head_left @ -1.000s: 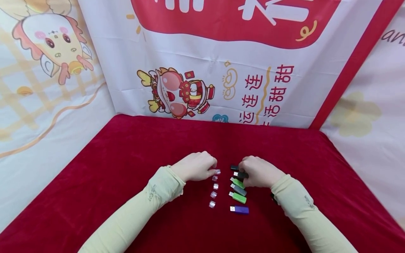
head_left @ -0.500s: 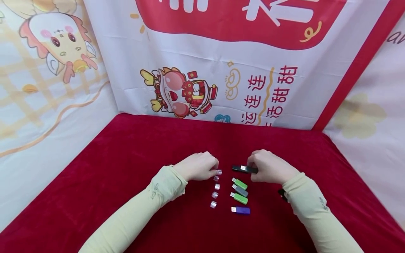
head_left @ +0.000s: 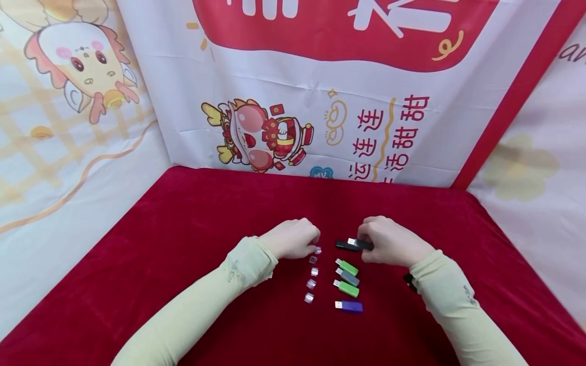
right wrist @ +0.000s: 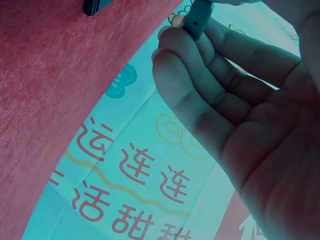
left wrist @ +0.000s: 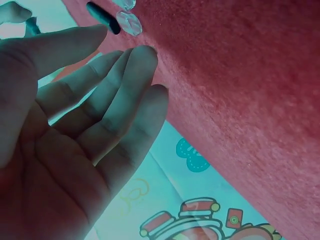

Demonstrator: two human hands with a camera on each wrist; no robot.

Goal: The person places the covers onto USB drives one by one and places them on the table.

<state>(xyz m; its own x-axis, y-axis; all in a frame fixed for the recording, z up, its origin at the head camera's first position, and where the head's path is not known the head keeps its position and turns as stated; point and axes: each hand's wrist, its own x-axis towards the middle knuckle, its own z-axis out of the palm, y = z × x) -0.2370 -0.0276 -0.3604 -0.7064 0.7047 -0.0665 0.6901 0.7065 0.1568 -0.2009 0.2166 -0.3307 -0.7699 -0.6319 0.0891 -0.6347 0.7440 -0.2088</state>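
Note:
My right hand (head_left: 389, 239) pinches a black USB flash drive (head_left: 364, 245) between thumb and fingers, its metal plug pointing left. In the right wrist view, the dark end of that flash drive (right wrist: 198, 21) shows at the fingertips. A second black stick (head_left: 343, 245) lies on the cloth, partly overlapped by the held one. My left hand (head_left: 294, 238) hovers at the far end of a column of small clear caps (head_left: 314, 272). Its fingers are loosely extended in the left wrist view, with nothing between them; the black stick (left wrist: 103, 17) and a clear cap (left wrist: 129, 22) lie beyond the fingertips.
Below the right hand lie flash drives in a column: green (head_left: 347, 267), grey (head_left: 348, 277), another green (head_left: 347, 288) and purple (head_left: 350, 306). Dark red cloth (head_left: 220, 203) covers the table. A printed white curtain (head_left: 274, 76) hangs along its far edge.
My right hand has picked the black flash drive out of the column and moved it away and to the right, over the other black stick. The left hand has barely moved.

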